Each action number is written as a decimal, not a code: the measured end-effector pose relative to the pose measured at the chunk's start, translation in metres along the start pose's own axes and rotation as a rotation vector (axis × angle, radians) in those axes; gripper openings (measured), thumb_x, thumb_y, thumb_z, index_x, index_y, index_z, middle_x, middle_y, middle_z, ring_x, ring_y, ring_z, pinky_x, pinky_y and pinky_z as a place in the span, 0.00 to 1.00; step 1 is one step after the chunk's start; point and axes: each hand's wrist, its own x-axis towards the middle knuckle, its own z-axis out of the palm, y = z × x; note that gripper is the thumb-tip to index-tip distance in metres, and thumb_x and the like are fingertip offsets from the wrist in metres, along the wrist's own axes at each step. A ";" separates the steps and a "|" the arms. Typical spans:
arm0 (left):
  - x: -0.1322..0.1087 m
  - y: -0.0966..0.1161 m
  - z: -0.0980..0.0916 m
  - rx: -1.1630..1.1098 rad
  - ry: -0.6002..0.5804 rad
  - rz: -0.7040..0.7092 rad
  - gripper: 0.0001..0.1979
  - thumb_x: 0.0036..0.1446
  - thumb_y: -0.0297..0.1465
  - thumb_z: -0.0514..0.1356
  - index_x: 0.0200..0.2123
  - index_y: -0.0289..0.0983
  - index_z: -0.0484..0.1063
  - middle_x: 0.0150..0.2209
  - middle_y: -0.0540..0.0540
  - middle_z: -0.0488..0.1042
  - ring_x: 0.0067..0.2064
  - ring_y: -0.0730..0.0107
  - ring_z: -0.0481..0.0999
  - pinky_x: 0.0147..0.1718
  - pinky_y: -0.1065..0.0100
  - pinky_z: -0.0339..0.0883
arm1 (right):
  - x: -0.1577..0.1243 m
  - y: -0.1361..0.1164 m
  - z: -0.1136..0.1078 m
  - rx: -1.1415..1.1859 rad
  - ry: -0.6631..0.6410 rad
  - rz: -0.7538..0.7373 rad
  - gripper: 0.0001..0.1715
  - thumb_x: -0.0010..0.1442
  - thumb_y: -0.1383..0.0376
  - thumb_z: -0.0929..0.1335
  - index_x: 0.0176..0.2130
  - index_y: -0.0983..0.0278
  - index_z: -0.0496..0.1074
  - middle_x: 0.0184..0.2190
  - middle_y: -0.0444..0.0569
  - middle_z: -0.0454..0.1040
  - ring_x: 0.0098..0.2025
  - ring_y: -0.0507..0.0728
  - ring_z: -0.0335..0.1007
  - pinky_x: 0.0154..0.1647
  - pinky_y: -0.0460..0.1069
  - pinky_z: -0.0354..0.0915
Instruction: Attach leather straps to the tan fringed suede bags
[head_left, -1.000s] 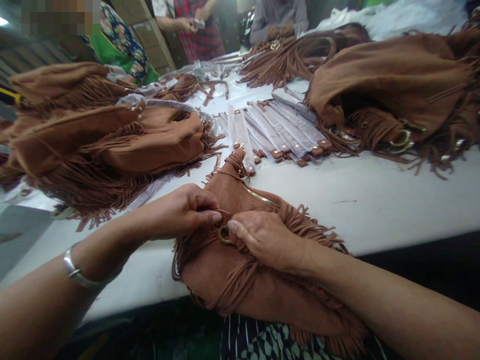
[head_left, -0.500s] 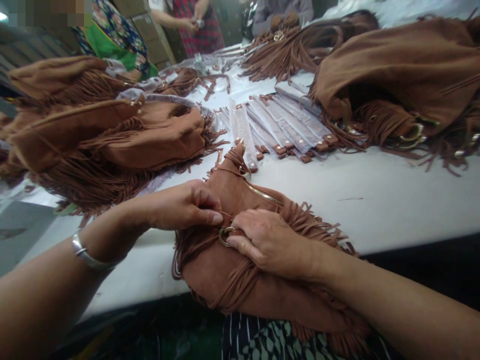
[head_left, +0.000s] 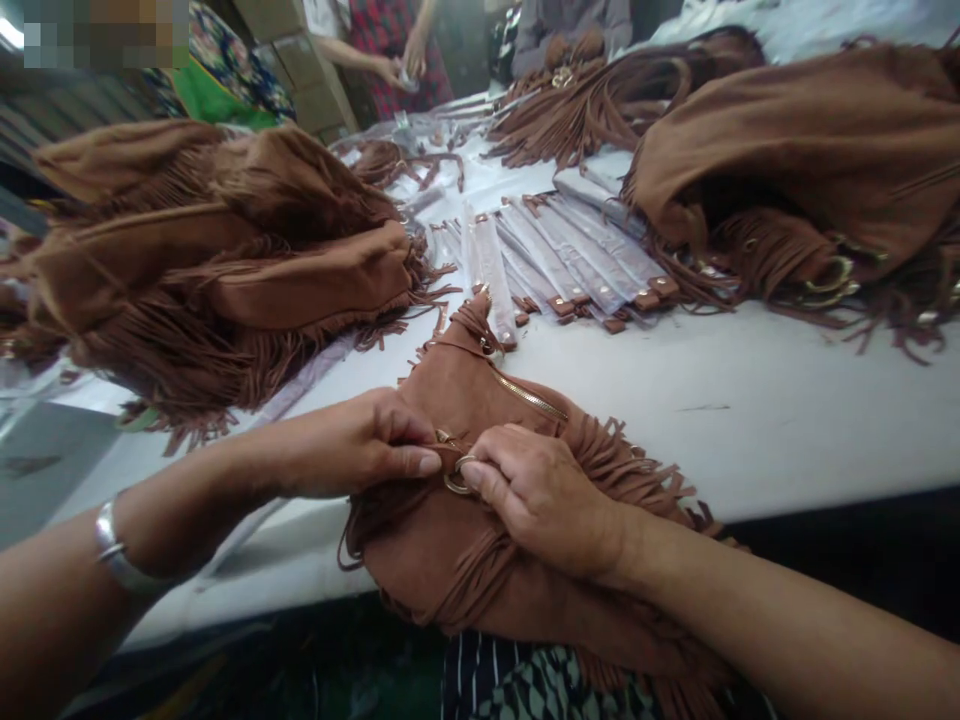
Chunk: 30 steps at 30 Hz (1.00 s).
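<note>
A brown fringed suede bag [head_left: 442, 540] lies over the table's front edge, partly above my lap. Near its middle is a gold metal ring [head_left: 459, 476]. My right hand [head_left: 544, 500] pinches the ring's right side between thumb and forefinger. Just left of it, my left hand [head_left: 375, 445] is closed on a narrow brown leather strap [head_left: 448, 458] that reaches the ring. A small gold metal piece shows above the left thumb. The bag's gold zipper [head_left: 529, 394] runs across its upper right part. My fingers hide where strap and ring meet.
Brown fringed bags [head_left: 225, 260] are piled at the left, and another large bag [head_left: 795, 150] lies at the right. Several plastic-wrapped straps [head_left: 555, 250] lie on the white table [head_left: 787, 400] beyond my hands. Co-workers stand at the far side, one in a red checked apron [head_left: 375, 60].
My left hand has shifted slightly left and down, and the strap now shows between my hands. Another brown bag has come onto the left pile. The co-worker at the back left has leaned away.
</note>
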 end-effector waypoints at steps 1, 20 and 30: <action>-0.004 -0.001 0.005 -0.015 0.021 -0.005 0.17 0.58 0.39 0.53 0.24 0.31 0.65 0.20 0.54 0.54 0.22 0.80 0.51 0.19 0.78 0.46 | 0.000 0.000 -0.001 0.011 -0.003 -0.004 0.12 0.63 0.64 0.60 0.31 0.66 0.66 0.30 0.49 0.70 0.35 0.54 0.64 0.38 0.49 0.57; -0.002 0.019 -0.007 -0.304 -0.030 0.053 0.18 0.54 0.41 0.59 0.26 0.29 0.67 0.20 0.51 0.62 0.21 0.80 0.55 0.19 0.77 0.49 | 0.001 -0.025 -0.027 -0.440 -0.046 -0.017 0.10 0.59 0.62 0.64 0.37 0.67 0.63 0.32 0.53 0.72 0.34 0.61 0.69 0.31 0.51 0.60; -0.009 0.010 0.016 -0.264 -0.016 0.077 0.18 0.57 0.42 0.56 0.25 0.32 0.62 0.22 0.55 0.51 0.23 0.80 0.48 0.19 0.77 0.43 | 0.004 -0.023 -0.060 -0.093 -0.260 -0.099 0.13 0.63 0.59 0.61 0.35 0.66 0.65 0.32 0.49 0.71 0.35 0.55 0.66 0.34 0.48 0.57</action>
